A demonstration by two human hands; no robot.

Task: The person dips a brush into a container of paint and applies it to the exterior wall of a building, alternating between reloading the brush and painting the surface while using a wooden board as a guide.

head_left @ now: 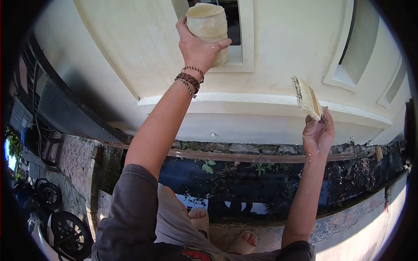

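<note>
My left hand is wrapped around a cream, paint-coated container, raised in front of a window opening in the wall. Its open top shows, but how much it holds is hidden. To the right, my right hand grips a wide paintbrush with bristles caked in cream paint. The brush is tilted, bristles toward the upper left, and appears apart from the wall. Its handle is mostly hidden by my fingers. Before both hands stands the cream wall.
Below the wall runs a ditch of dark water, with a wooden plank along its far side. My feet in sandals stand on the near edge. Motorcycles are parked at lower left. A dark metal gate curves along the left.
</note>
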